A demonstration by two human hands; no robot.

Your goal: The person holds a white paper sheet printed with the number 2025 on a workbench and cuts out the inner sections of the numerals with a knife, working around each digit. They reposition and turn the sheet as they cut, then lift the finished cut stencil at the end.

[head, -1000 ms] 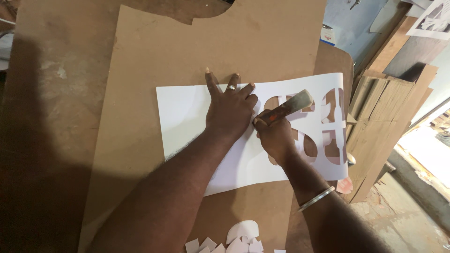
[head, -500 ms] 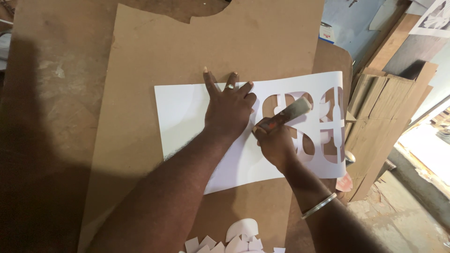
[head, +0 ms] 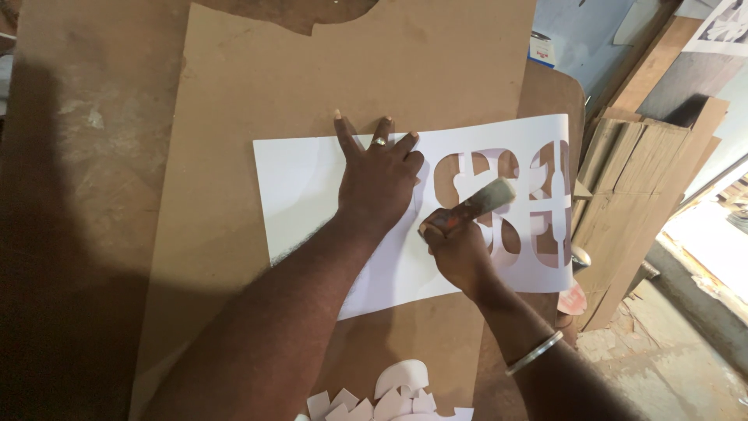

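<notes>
A pile of white paper offcuts (head: 386, 401) lies at the near edge of the brown board (head: 257, 93), and stacked wooden planks (head: 639, 179) lean off to the right. The white paper sheet (head: 304, 183) lies flat on the board, its right part already cut into curved openings. The left hand (head: 379, 183) presses it down, fingers spread wide, a ring showing. The right hand (head: 460, 249) is curled tight around a cutting knife (head: 477, 206); its blade tip is hidden behind the fingers, probably touching the paper just beside the left palm
</notes>
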